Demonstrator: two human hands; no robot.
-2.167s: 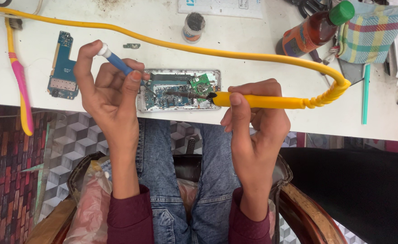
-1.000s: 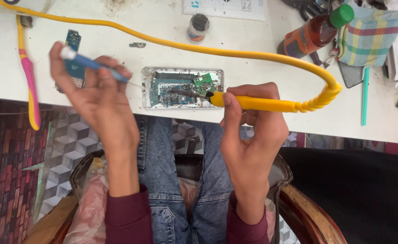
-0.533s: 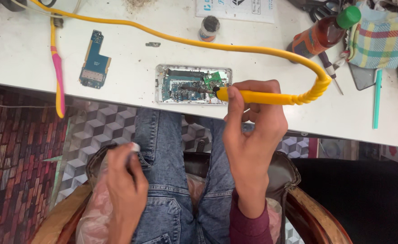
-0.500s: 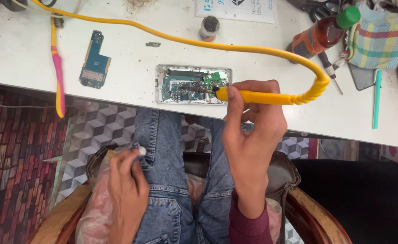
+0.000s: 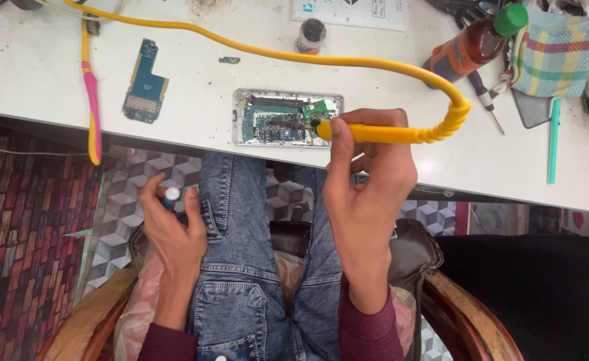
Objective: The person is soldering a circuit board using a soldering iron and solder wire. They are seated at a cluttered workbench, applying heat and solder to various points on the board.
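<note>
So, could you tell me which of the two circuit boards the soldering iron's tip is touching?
The board inside the opened phone case, under the yellow soldering iron held by the right hand. The loose blue board lies apart, untouched.

left hand (image 5: 174, 230) hides most of small tool (image 5: 171, 195) | checked cloth (image 5: 562, 50) cut off
</note>
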